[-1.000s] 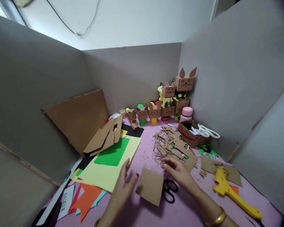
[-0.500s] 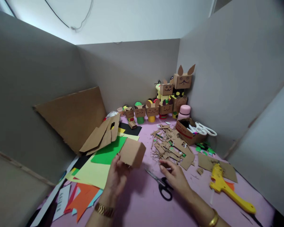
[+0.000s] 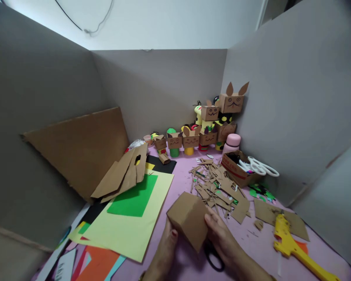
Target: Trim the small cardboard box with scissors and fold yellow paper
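A small cardboard box (image 3: 188, 218) is held between both of my hands, tilted with a corner toward me. My left hand (image 3: 165, 244) grips its left side, the thumb showing near the lower edge. On the right side, my right hand (image 3: 220, 234) presses its fingers against the box. Black-handled scissors (image 3: 213, 259) lie on the table just below, their blades hidden behind the box and hand. Beyond the box spreads a pile of cardboard scraps (image 3: 216, 187).
A yellow glue gun (image 3: 292, 246) rests at right near a cardboard strip (image 3: 300, 226). Pale yellow paper (image 3: 128, 230) and green paper (image 3: 134, 199) lie at left. Cardboard animal figures (image 3: 190, 137) line the back. A small carton (image 3: 236, 171) holds white scissors (image 3: 263, 166).
The box has moved right and nearer to me and has been turned. My right hand has left its place by the scissors and now holds the box too. The view has shifted slightly.
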{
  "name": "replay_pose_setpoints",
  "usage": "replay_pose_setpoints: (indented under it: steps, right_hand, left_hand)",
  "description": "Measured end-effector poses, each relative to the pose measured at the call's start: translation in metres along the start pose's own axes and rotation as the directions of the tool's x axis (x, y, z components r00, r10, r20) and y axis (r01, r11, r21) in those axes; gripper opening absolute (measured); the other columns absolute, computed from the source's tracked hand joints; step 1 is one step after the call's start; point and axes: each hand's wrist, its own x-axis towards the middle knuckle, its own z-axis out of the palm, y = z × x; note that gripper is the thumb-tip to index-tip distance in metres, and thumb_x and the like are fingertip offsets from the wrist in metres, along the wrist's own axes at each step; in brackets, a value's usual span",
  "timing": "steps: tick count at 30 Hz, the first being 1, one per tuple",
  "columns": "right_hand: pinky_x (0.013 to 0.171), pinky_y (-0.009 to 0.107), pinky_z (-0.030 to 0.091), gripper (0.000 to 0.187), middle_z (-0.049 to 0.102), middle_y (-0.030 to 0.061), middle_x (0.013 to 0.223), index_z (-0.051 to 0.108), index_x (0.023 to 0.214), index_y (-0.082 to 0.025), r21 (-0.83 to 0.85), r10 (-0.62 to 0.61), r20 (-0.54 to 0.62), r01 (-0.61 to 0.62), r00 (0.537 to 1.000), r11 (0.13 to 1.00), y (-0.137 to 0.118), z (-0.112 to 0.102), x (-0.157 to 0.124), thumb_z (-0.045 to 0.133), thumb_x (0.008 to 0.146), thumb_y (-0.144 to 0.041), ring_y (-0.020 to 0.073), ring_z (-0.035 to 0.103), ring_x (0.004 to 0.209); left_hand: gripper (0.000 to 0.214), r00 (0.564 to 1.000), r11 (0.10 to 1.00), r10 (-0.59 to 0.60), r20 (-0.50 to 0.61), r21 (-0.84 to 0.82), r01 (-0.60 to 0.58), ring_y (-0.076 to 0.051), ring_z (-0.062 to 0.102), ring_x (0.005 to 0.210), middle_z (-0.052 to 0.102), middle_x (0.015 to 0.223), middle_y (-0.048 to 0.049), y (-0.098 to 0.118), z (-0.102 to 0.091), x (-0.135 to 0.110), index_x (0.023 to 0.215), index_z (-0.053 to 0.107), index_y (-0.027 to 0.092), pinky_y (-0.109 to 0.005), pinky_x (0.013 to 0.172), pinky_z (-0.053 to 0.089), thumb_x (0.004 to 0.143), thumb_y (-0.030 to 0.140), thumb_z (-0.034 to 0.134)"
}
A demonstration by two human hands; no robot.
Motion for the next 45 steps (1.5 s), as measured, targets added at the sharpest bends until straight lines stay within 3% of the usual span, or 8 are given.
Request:
replay_pose_setpoints:
  steps: [5,11,20,25,31,38,42,45]
  right_hand:
    - [0.098,0.038,0.043,0.067,0.052,0.0125,0.133,0.04,0.129,-0.024,-0.149,-0.141,-0.034,0.135,0.989,0.98,0.004,0.003,-0.004,0.067,0.074,-0.051,0.0274,0.05,0.121]
    - [0.099,0.044,0.041,0.078,0.039,0.0168,0.143,0.035,0.137,-0.024,-0.48,-0.271,0.095,0.283,0.958,0.831,0.025,-0.018,-0.008,0.067,0.073,-0.054,0.0328,0.042,0.128]
    - [0.106,0.044,0.034,0.099,0.031,0.0146,0.148,0.019,0.145,-0.02,-0.571,-0.42,0.068,0.381,0.905,0.727,0.014,-0.013,-0.022,0.066,0.068,-0.062,0.0327,0.029,0.136]
    - [0.098,0.04,0.043,0.093,0.04,0.0147,0.143,0.019,0.143,-0.021,-0.428,-0.46,-0.138,0.365,0.877,0.826,0.002,-0.007,-0.024,0.064,0.072,-0.059,0.0283,0.048,0.122]
    - [0.101,0.038,0.038,0.077,0.044,0.0126,0.14,0.025,0.143,-0.019,-0.463,-0.569,-0.338,0.394,0.75,0.794,-0.012,-0.023,-0.012,0.054,0.081,-0.056,0.0242,0.049,0.121]
    - [0.095,0.038,0.043,0.085,0.051,0.0144,0.133,0.021,0.143,-0.02,-0.452,-0.397,0.048,0.374,0.917,0.81,0.005,-0.011,-0.018,0.06,0.076,-0.057,0.0252,0.054,0.115]
    - [0.084,0.035,0.045,0.051,0.063,0.0131,0.115,0.05,0.123,-0.019,-0.772,-0.341,0.129,0.31,0.931,0.556,-0.008,-0.017,-0.017,0.038,0.088,-0.055,0.0246,0.06,0.102]
    - [0.068,0.033,0.043,0.032,0.069,0.0088,0.08,0.063,0.097,-0.018,-0.968,-0.073,0.229,0.235,0.971,0.09,-0.022,-0.021,-0.018,0.051,0.082,-0.044,0.0258,0.064,0.077]
  left_hand:
    - [0.113,0.981,0.987,0.155,-0.118,0.063,-0.149,-0.03,0.032,0.135,0.031,0.148,-0.0151,0.004,0.014,-0.006,0.145,0.0,0.027,-0.041,0.108,0.034,0.062,0.062,0.07]
    - [0.097,0.932,0.966,0.191,-0.309,0.225,-0.123,-0.033,0.047,0.123,0.043,0.137,-0.0176,0.008,0.011,-0.003,0.142,0.018,0.022,-0.048,0.102,0.039,0.066,0.046,0.074]
    - [0.083,0.837,0.681,0.529,0.142,0.518,-0.518,-0.033,0.035,0.133,0.036,0.144,-0.0143,-0.007,0.001,-0.009,0.143,0.022,0.031,-0.053,0.107,0.03,0.075,0.039,0.069]
    - [0.064,0.852,0.84,0.507,-0.132,0.3,-0.453,-0.03,0.028,0.136,0.022,0.152,-0.0114,0.007,0.011,-0.004,0.145,0.018,0.03,-0.049,0.109,0.026,0.089,0.049,0.043]
    - [0.049,0.882,0.97,0.234,-0.41,0.041,-0.239,-0.028,0.042,0.128,0.042,0.14,-0.0138,0.018,-0.005,0.007,0.135,0.036,0.028,-0.048,0.099,0.038,0.091,0.05,0.039]
    - [0.095,0.976,0.976,0.216,-0.025,0.0,-0.216,-0.031,0.042,0.128,0.04,0.144,-0.0122,0.021,0.019,-0.014,0.141,0.031,0.029,-0.04,0.101,0.04,0.061,0.034,0.082]
    - [0.069,0.946,0.948,0.149,-0.287,-0.229,-0.219,-0.025,0.057,0.111,0.059,0.125,-0.0091,0.021,0.012,-0.006,0.129,0.048,0.023,-0.032,0.09,0.048,0.067,0.026,0.077]
    - [0.046,0.902,0.831,0.007,-0.432,-0.499,-0.245,-0.019,0.066,0.091,0.069,0.105,-0.0058,0.026,-0.014,0.004,0.119,0.055,0.022,-0.027,0.075,0.054,0.076,0.03,0.069]
